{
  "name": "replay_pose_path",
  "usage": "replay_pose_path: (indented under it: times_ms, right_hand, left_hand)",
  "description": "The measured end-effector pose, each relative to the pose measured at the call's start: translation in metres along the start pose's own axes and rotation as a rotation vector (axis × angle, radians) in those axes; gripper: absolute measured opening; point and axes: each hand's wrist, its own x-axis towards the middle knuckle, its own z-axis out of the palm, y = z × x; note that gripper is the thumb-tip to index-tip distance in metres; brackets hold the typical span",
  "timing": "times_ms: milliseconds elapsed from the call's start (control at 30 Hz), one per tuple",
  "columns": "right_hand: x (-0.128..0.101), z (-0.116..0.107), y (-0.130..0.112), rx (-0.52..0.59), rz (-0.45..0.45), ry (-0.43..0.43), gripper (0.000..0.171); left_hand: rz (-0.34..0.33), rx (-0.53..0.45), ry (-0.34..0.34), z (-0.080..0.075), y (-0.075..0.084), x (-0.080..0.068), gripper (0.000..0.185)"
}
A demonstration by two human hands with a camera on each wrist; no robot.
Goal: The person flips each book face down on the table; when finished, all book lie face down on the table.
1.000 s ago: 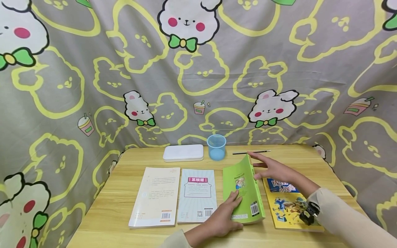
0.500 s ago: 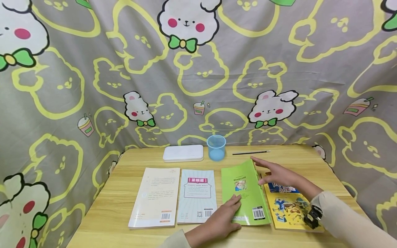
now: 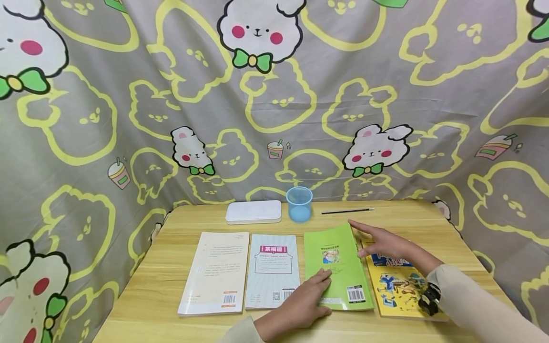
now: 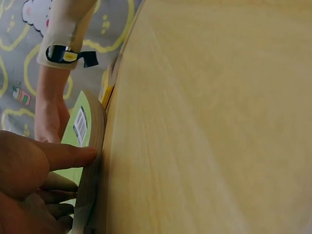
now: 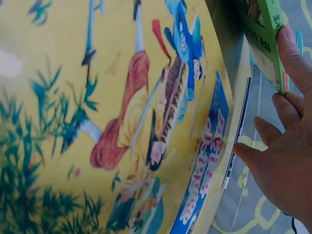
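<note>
A green paperback book [image 3: 343,281] lies back cover up in the head view, its spine side slightly raised. My left hand [image 3: 302,302] rests its fingers on the lower left of the cover. In the left wrist view, the left thumb [image 4: 73,156] lies against the page edges. Beside the spine is my right hand [image 3: 383,242], thumb and index finger touching the spine and its far corner. The right wrist view shows those fingers [image 5: 292,105] fairly straight, the others spread. Under the right forearm is a yellow book [image 3: 399,290] with a blue title band.
Left of the green book lie a pale blue book [image 3: 274,262] and a cream book [image 3: 216,271]. At the table's back are a white case [image 3: 253,211], a blue cup [image 3: 299,205] and a thin dark pen [image 3: 347,211]. A patterned curtain [image 3: 274,109] hangs behind.
The green book has tipped down from a steep tilt to nearly flat, its spine side lowering to the right. My right hand has come down with it; the left has barely moved.
</note>
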Motion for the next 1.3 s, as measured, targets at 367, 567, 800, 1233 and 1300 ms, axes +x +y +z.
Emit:
replay_pose_path:
  times_ms: [367,567,800,1233,1300]
  right_hand:
    - [0.010,0.004,0.007,-0.034,0.016,-0.033,0.101]
    - [0.015,0.009,0.010,-0.052,0.031,-0.048,0.101]
    - [0.018,0.011,0.012,-0.059,0.062,-0.058,0.100]
    - [0.018,0.011,0.008,-0.109,0.096,-0.084,0.100]
    - [0.017,0.012,0.007,-0.112,0.094,-0.082,0.099]
  left_hand:
    - [0.002,-0.048,0.009,-0.005,-0.010,-0.001,0.074]
    - [-0.010,-0.076,0.005,-0.006,-0.016,0.000,0.075]
    - [-0.005,-0.086,0.011,-0.005,-0.017,0.000,0.075]
    - [0.006,-0.034,0.056,0.001,-0.011,0.000,0.075]
    - [0.010,-0.028,0.060,0.001,-0.011,0.001,0.075]
